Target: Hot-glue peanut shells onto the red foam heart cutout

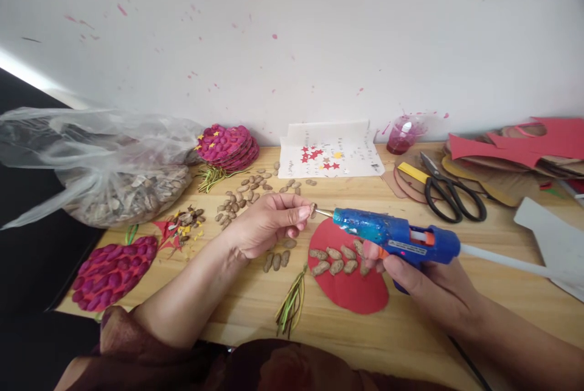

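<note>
A small peanut shell (314, 209) is being pinched between the thumb and fingertips of the left hand (267, 224), just above the tabletop (410, 330), and is being held right against the metal nozzle of the blue glue gun (396, 238). The gun is being gripped by the right hand (429, 284), fingers closed around the handle and one laid at the trigger.

Directly beneath, a red paper cutout (351, 294) is lying flat. Only its upper part is being covered so far: a short cluster of shells (335, 260), about seven, is sitting there in two rough rows, while the lower half and the edges are being left bare.

A few spare shells (276, 260) are waiting beside the left hand, and more loose shells (249, 190) are scattered farther back. A bundle of green and yellow strips (289, 309) is lying near the cutout. Further out, fully covered magenta-painted pieces are on show: one (114, 272) at the left edge, a stack (228, 146) by the wall. A plastic bag (104, 166) of shells, black scissors (449, 193) and a sheet with paper stars (331, 151) are also being kept within reach.

Whether glue is actually being squeezed out cannot be told; the nozzle tip is being masked by the shell. The gun's handle is hidden inside the right hand, and the cutout's right side is being covered by that hand.
</note>
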